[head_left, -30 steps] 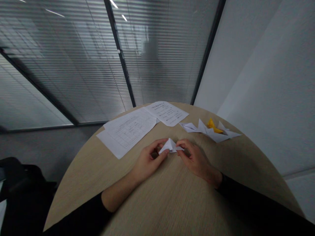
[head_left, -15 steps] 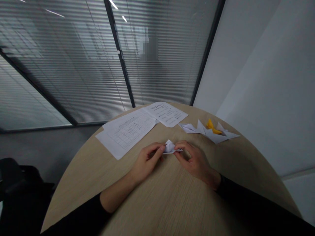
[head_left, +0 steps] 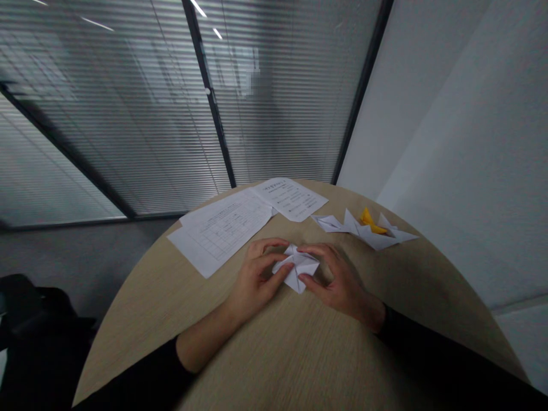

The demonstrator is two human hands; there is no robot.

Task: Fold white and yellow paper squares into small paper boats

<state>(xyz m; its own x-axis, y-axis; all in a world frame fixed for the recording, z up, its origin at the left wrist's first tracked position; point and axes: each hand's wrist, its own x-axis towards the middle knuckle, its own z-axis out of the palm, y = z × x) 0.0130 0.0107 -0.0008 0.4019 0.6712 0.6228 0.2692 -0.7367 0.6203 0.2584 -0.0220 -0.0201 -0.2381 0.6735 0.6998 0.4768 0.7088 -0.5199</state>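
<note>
Head view: the left hand and right hand hold a folded white paper between them in a narrow grip, just over the wooden tabletop, near the printed sheets. Shaping a fold seems the step in hand; the next move appears to call for creasing the loose flaps flat.

Looked dim and grey throughout, lit mainly from overhead, with ceiling lamps mirrored as thin streaks in the glass partition. Cast only a soft, faint shadow from the right hand onto the round wooden table. Bowed strongly toward the frame edges, bending the table's rim. Broke into coarse pixelated blur over one patch of glass. Held fair sharpness elsewhere.
</note>
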